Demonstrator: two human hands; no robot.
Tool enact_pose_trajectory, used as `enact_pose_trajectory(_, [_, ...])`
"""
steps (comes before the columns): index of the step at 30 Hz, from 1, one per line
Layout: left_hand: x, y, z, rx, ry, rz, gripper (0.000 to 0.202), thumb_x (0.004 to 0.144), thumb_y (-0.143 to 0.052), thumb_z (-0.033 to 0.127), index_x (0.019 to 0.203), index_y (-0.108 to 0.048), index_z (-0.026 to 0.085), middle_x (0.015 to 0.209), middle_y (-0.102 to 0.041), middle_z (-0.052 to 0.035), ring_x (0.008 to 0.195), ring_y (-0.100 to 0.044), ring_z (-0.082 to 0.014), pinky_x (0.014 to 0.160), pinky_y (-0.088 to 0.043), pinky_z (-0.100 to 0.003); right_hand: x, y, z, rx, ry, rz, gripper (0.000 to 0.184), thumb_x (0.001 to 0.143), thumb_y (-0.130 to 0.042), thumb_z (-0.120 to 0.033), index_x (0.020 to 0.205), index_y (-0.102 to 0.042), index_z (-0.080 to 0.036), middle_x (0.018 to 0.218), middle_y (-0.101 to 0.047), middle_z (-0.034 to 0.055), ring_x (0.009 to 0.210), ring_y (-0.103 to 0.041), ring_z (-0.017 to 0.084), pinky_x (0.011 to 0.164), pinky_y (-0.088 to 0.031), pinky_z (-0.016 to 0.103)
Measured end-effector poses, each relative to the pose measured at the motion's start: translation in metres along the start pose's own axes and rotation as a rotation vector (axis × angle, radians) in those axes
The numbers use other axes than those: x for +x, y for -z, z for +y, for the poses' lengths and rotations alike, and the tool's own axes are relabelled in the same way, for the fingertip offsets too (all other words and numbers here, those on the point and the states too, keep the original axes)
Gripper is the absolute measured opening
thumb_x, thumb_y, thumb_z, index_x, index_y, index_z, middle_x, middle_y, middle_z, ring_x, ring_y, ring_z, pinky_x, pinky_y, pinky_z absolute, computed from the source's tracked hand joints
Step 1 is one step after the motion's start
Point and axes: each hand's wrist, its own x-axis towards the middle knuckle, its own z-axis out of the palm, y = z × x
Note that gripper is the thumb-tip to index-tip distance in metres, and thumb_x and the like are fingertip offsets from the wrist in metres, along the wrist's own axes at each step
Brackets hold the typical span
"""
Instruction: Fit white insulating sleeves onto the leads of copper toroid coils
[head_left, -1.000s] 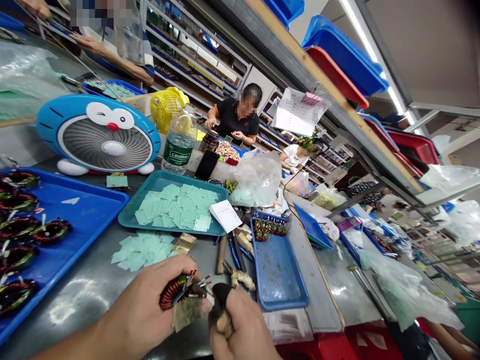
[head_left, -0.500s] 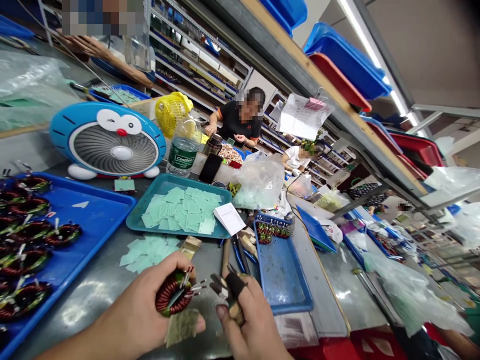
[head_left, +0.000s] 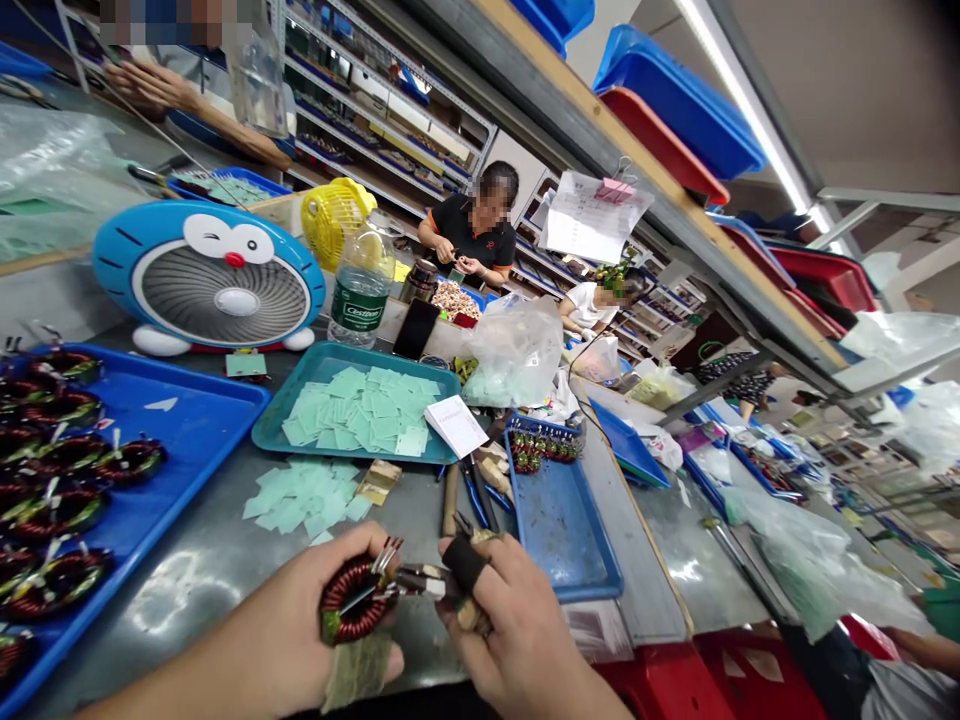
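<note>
My left hand (head_left: 300, 625) grips a ring-shaped copper-wound coil (head_left: 352, 612) with bare wire leads sticking out to the right, plus a worn greenish card (head_left: 358, 672) under the thumb. My right hand (head_left: 517, 640), with a black sleeve on the forefinger, is closed round a small pair of pliers (head_left: 424, 581) whose jaws touch the coil's leads. Both hands hover over the grey bench near its front edge.
A blue tray (head_left: 187, 440) at left holds several finished coils. A teal tray (head_left: 270, 430) holds green paper squares, with more loose squares (head_left: 304, 495) in front. A small blue tray (head_left: 559, 530), hand tools (head_left: 469, 490), a cartoon fan (head_left: 210, 280), a water bottle (head_left: 360, 290) and other people stand beyond.
The coil has turned so its leads point right, and the pliers' jaws have closed in on the leads. The card has slipped lower under my left thumb.
</note>
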Motion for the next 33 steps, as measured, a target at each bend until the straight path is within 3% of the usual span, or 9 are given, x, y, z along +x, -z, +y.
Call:
enact_pose_trajectory(3, [-0.001, -0.004, -0.003, 0.056, -0.004, 0.045, 0.041, 0.087, -0.094, 0.046, 0.095, -0.059, 0.026, 0.085, -0.056, 0.0071, 0.078, -0.05, -0.0166, 0.07, -0.046, -0.024, 0.002, 0.0, 0.005, 0.104, -0.012, 0.002, 0.059, 0.092, -0.073, -0.011, 0.15, -0.078, -0.023, 0.119, -0.084, 0.012, 0.105, -0.081, 0.031, 0.094, -0.069, 0.044])
enact_pose_trajectory(7, [-0.003, -0.005, -0.014, 0.115, -0.068, 0.054, 0.037, 0.091, -0.094, 0.047, 0.096, -0.063, 0.027, 0.087, -0.064, 0.0043, 0.076, -0.055, -0.0171, 0.068, -0.05, -0.023, 0.012, -0.003, 0.005, 0.319, -0.09, -0.052, 0.049, 0.093, -0.077, -0.018, 0.141, -0.083, -0.027, 0.112, -0.083, 0.007, 0.102, -0.08, 0.028, 0.093, -0.065, 0.038])
enact_pose_trajectory(10, [-0.005, -0.003, -0.022, 0.098, -0.094, -0.001, 0.031, 0.103, -0.08, 0.055, 0.1, -0.068, 0.027, 0.086, -0.067, 0.0015, 0.074, -0.059, -0.0181, 0.066, -0.052, -0.024, 0.019, -0.018, -0.001, 0.61, -0.246, -0.181, 0.025, 0.1, -0.078, -0.028, 0.123, -0.087, -0.028, 0.106, -0.083, 0.0028, 0.097, -0.079, 0.024, 0.089, -0.063, 0.032])
enact_pose_trajectory(13, [-0.006, 0.002, -0.022, 0.1, -0.061, 0.026, 0.035, 0.096, -0.082, 0.059, 0.098, -0.069, 0.026, 0.084, -0.067, 0.0011, 0.074, -0.059, -0.0192, 0.065, -0.051, -0.027, 0.017, -0.041, -0.004, 0.772, -0.311, -0.166, 0.021, 0.101, -0.083, -0.037, 0.12, -0.087, -0.028, 0.105, -0.083, 0.0013, 0.096, -0.08, 0.024, 0.091, -0.064, 0.031])
enact_pose_trajectory(17, [-0.006, 0.012, -0.021, 0.202, -0.063, 0.194, 0.035, 0.094, -0.081, 0.058, 0.094, -0.066, 0.027, 0.082, -0.065, 0.0031, 0.072, -0.057, -0.0177, 0.066, -0.052, -0.026, 0.007, -0.059, 0.005, 0.603, -0.227, -0.084, 0.057, 0.098, -0.088, -0.035, 0.155, -0.079, -0.032, 0.126, -0.083, 0.0063, 0.115, -0.083, 0.028, 0.102, -0.064, 0.035])
enact_pose_trajectory(20, [0.0, 0.02, -0.03, 0.24, -0.137, 0.091, 0.031, 0.1, -0.08, 0.056, 0.102, -0.069, 0.028, 0.086, -0.071, 0.0024, 0.072, -0.065, -0.0178, 0.065, -0.056, -0.024, 0.003, -0.058, 0.011, 0.512, -0.178, -0.095, 0.061, 0.098, -0.088, -0.034, 0.158, -0.076, -0.034, 0.125, -0.082, 0.0061, 0.113, -0.082, 0.028, 0.099, -0.064, 0.035])
enact_pose_trajectory(28, [0.014, 0.021, -0.028, 0.309, -0.168, -0.002, 0.03, 0.096, -0.092, 0.048, 0.106, -0.07, 0.029, 0.089, -0.077, 0.0034, 0.075, -0.071, -0.0184, 0.068, -0.057, -0.023, 0.002, -0.048, 0.005, 0.47, -0.202, -0.166, 0.047, 0.097, -0.086, -0.033, 0.143, -0.082, -0.033, 0.117, -0.085, 0.0038, 0.107, -0.084, 0.027, 0.095, -0.065, 0.033])
enact_pose_trajectory(33, [0.006, 0.01, -0.019, 0.354, -0.214, 0.265, 0.032, 0.097, -0.088, 0.057, 0.093, -0.074, 0.029, 0.081, -0.077, 0.0029, 0.072, -0.07, -0.0183, 0.068, -0.056, -0.025, 0.011, -0.067, -0.005, 0.31, -0.19, -0.007, 0.031, 0.075, -0.077, -0.02, 0.104, -0.077, -0.029, 0.091, -0.076, -0.0002, 0.083, -0.078, 0.025, 0.072, -0.058, 0.03])
